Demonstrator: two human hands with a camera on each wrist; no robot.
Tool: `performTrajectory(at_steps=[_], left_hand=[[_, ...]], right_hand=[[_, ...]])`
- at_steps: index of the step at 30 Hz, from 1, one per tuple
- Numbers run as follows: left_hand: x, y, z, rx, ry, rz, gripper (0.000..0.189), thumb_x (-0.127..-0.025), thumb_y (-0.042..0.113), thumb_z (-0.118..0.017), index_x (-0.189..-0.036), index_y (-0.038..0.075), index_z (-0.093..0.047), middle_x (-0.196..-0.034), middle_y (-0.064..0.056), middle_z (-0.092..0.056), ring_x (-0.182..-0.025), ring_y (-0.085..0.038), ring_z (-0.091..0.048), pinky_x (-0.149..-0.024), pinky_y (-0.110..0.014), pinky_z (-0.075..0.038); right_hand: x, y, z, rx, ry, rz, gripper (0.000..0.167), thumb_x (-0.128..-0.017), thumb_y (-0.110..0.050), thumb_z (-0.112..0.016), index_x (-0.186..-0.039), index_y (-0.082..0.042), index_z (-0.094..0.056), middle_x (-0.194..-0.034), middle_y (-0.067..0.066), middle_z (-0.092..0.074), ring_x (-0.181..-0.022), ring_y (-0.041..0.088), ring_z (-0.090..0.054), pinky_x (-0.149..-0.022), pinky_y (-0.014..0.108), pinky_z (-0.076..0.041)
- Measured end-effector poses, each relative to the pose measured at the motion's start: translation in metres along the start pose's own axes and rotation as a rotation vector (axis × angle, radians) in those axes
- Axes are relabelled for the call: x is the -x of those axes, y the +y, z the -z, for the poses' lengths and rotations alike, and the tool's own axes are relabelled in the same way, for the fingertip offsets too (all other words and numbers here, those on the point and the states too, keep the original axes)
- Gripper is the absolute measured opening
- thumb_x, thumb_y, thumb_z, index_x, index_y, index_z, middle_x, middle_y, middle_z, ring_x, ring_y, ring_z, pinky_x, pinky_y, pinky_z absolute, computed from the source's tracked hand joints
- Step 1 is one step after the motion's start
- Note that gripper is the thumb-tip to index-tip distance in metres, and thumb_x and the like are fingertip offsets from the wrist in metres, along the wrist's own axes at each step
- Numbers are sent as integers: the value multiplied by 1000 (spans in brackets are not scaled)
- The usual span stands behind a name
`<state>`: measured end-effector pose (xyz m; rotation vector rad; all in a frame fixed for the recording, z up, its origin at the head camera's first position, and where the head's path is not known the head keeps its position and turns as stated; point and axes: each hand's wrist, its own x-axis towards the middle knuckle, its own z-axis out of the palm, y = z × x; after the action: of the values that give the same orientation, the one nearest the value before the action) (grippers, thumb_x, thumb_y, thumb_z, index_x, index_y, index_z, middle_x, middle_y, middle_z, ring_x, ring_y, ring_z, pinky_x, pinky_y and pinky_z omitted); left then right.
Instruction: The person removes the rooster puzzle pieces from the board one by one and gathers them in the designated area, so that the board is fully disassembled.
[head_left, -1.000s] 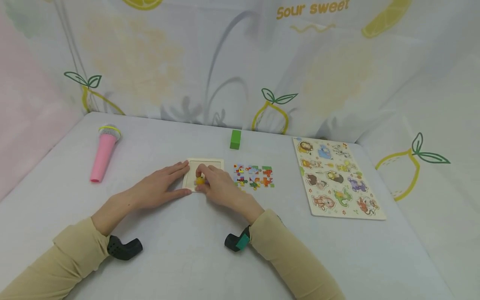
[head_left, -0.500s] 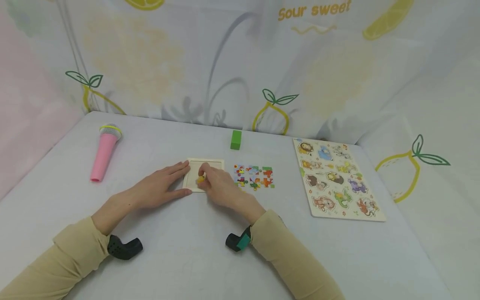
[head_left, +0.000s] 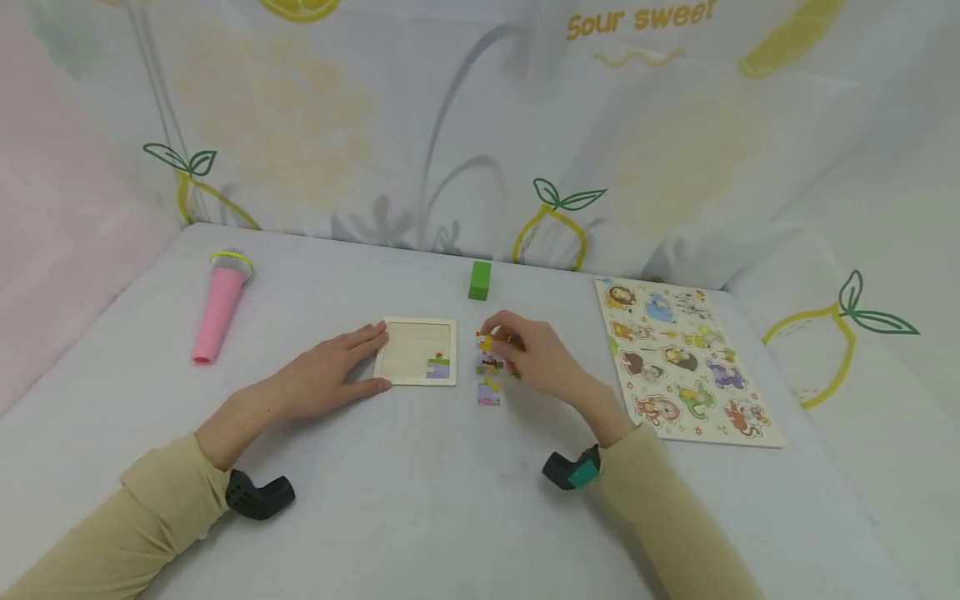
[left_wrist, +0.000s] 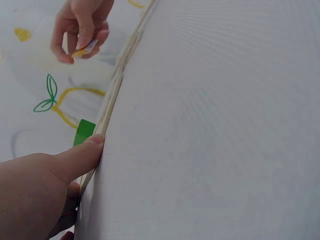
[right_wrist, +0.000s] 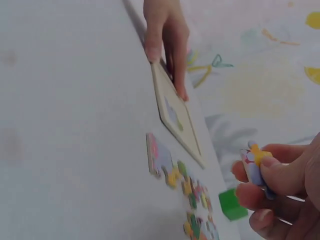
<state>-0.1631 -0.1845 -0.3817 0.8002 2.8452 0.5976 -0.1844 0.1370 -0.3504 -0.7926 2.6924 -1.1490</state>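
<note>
My right hand [head_left: 536,354] pinches a small jigsaw piece [right_wrist: 254,162], yellow and lilac, between thumb and fingers. It is raised over the loose jigsaw pieces [head_left: 488,393] on the table, partly hiding them in the head view. Left of these lies a shallow square wooden puzzle tray [head_left: 408,333]. One lilac and green jigsaw piece [head_left: 438,368] sits in its near right corner. My left hand [head_left: 322,375] rests at the tray's left side, with straight fingers at the far left corner and the thumb [left_wrist: 82,157] on the near left corner.
A green block [head_left: 480,281] stands behind the tray. The pink toy microphone [head_left: 217,312] lies at the far left. On the right is an animal puzzle board [head_left: 686,367]. A white fabric backdrop with lemon prints rises behind the table.
From pressing a piece inside the tray, my right hand has let it go and moved right to the loose pieces, where it has taken up another. The left hand stays at the tray.
</note>
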Motion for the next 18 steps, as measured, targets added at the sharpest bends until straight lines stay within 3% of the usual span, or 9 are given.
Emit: performTrajectory(at_steps=[3,8,12,18], left_hand=[[0,1,1,-11,-2,0,79,-99,51,-56,-155,1,-32,-164,-16,-25,-149,-40,-25,-116,-60,-27],[1,1,2,-17,-5,-2,79,-99,50,-57,-155,1,-32,-163,-16,-26,-149,-41,-26,-116,-60,-27],[1,0,1,-16,-10,1,79,-99,52,-56,-155,1,-32,-164,-16,-25,-149,-41,-25,-116,-60,-27],[-1,-1,-1,-11,-6,1,80,-99,52,-56,-156,2,-31,-164,-15,-25,-149,-40,-25,-117,-60,-26]], right_hand=[[18,13,17,18,27,-23,20,-97,-2,-61,-117,-6,-64,-83,9,-68,-67,23,-60,-60,27,-46],[42,29,30,76,39,-27,15,-92,-5,-71,-107,-7,-71,-84,2,-73,-75,17,-66,-68,27,-51],[48,37,31,70,19,-35,14,-89,-6,-74,-103,-9,-74,-90,0,-72,-79,12,-65,-72,26,-53],[47,38,27,76,13,-20,18,-86,-1,-76,-103,-5,-76,-93,4,-73,-83,16,-67,-79,30,-56]])
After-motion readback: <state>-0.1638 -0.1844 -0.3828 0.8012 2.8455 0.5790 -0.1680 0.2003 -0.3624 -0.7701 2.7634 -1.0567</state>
